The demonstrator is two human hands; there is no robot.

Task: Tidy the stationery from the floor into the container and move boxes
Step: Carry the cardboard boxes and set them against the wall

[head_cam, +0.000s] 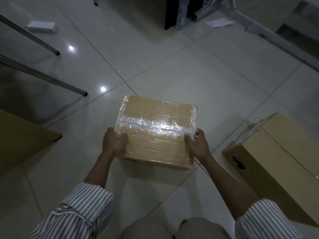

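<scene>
A taped cardboard box (158, 118), wrapped in shiny clear film, is in the middle of the view just above or on the tiled floor. My left hand (114, 142) presses against its left near corner, thumb on top. My right hand (198, 144) grips its right near corner the same way. Both hands hold the box between them. I cannot tell whether its base touches the floor.
A long cardboard box (279, 163) lies on the floor at the right. Another brown box (20, 140) sits at the left edge. Metal table legs (43, 76) slant in from the left. A small white box (42, 26) and paper scraps (218, 23) lie farther back.
</scene>
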